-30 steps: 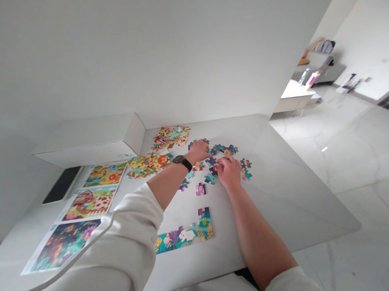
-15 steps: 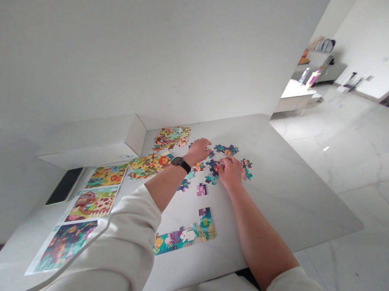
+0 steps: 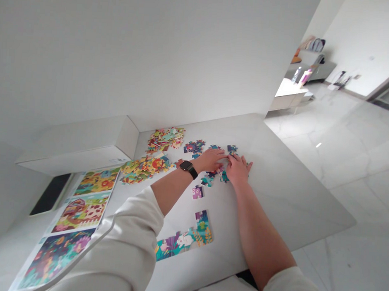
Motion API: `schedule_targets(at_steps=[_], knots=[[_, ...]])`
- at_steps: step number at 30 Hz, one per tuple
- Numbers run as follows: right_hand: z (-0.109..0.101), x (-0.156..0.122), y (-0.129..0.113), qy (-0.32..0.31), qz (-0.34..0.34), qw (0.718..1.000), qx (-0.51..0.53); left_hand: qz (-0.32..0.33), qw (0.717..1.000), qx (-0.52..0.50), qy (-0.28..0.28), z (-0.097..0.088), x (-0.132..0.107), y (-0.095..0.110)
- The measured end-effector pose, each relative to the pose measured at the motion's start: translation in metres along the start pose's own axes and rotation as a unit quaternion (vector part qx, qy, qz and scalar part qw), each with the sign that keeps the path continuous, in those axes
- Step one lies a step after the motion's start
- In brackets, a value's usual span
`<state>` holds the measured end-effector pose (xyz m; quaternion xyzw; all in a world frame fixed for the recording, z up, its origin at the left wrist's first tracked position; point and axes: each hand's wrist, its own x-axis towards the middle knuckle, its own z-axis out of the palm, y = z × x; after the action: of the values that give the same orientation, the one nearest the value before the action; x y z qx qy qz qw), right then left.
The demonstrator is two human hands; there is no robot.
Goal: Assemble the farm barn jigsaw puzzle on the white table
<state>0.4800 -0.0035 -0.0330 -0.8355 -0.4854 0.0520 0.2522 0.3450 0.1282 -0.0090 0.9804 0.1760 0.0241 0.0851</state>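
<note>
My left hand (image 3: 210, 158), a black watch (image 3: 188, 167) on its wrist, lies flat with fingers stretched over the loose blue and teal puzzle pieces (image 3: 212, 177) in the middle of the white table (image 3: 292, 198). Close beside it, my right hand (image 3: 238, 168) rests palm down on the same scatter, fingers spread. More dark loose pieces (image 3: 194, 146) lie just beyond the left hand. A single purple piece (image 3: 197, 192) sits nearer me. An assembled strip of puzzle with a white rabbit (image 3: 184, 239) lies near the front edge.
Two heaps of warm-coloured pieces (image 3: 145, 164) (image 3: 165, 137) sit left of the hands. A white box (image 3: 80, 144) stands against the wall at the back left. A sheet of reference pictures (image 3: 76, 211) lies on the left. The table's right edge drops to a marble floor.
Both hands have shifted and come together, flattening onto the loose pieces; the right hand's fingers are now spread. The camera turned slightly, sliding the scene left.
</note>
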Motion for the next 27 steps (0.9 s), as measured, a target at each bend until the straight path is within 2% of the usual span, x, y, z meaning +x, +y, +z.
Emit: schedule_targets(at_steps=[3, 6, 8, 11, 16, 20, 27], knots=[[0.003, -0.001, -0.001, -0.002, 0.023, 1.000, -0.010, -0.012, 1.000, -0.013, 0.000, -0.005, -0.007, -0.010], [0.006, -0.001, 0.001, 0.019, 0.034, 0.999, -0.013, -0.038, 0.999, -0.019, 0.023, -0.008, -0.013, -0.018], [0.007, -0.001, 0.002, 0.040, 0.036, 0.998, -0.014, -0.082, 0.996, -0.013, 0.041, -0.010, -0.015, -0.022], [0.007, -0.001, 0.002, 0.060, 0.054, 0.996, -0.021, -0.162, 0.986, 0.007, 0.040, -0.011, -0.018, -0.024], [0.007, -0.001, -0.001, 0.062, 0.066, 0.996, -0.015, -0.221, 0.973, 0.053, 0.045, -0.012, -0.019, -0.019], [0.006, -0.001, -0.003, 0.074, 0.048, 0.996, 0.016, -0.228, 0.970, 0.063, 0.056, -0.013, -0.009, -0.018], [-0.001, 0.001, -0.008, 0.065, 0.054, 0.996, 0.036, -0.192, 0.981, 0.034, -0.002, -0.023, 0.020, -0.028]])
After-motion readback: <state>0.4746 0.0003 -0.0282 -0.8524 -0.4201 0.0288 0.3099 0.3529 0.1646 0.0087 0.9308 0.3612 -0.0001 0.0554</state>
